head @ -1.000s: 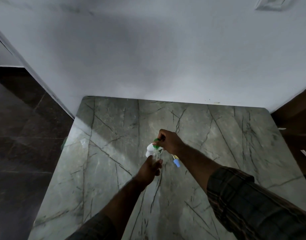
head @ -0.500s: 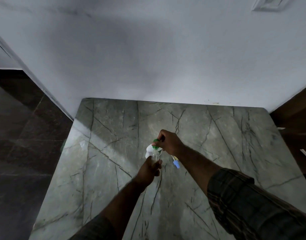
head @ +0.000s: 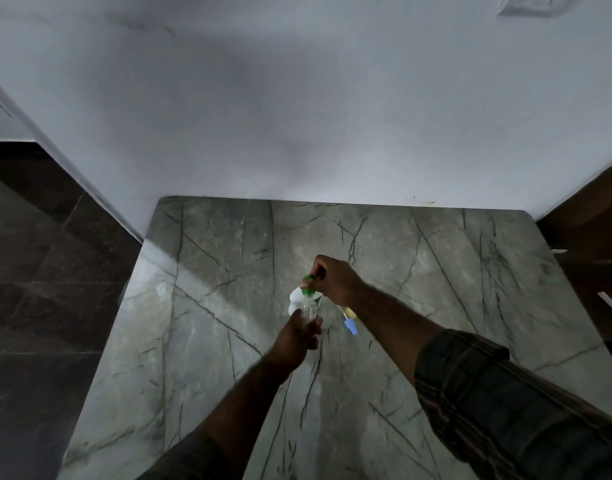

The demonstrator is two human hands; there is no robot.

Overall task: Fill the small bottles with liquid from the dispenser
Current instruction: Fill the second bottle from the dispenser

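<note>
Two hands meet over a marble table [head: 228, 375]: the left hand [head: 299, 336] grips a small clear bottle [head: 310, 308] just in front of the white dispenser [head: 295, 299], with a blue-capped bottle [head: 351, 328] lying to the dispenser's right. The right hand [head: 334, 284] curls its fingers over the green pump [head: 308, 285]. Beyond the dispenser stands a grey wall [head: 297, 98].

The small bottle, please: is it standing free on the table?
No, the left hand grips the small bottle at the dispenser.

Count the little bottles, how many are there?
2 that I can tell: a clear bottle held in the left hand under the dispenser, and a blue-capped bottle lying on the table by the right hand. More may hide behind the hands.
</note>
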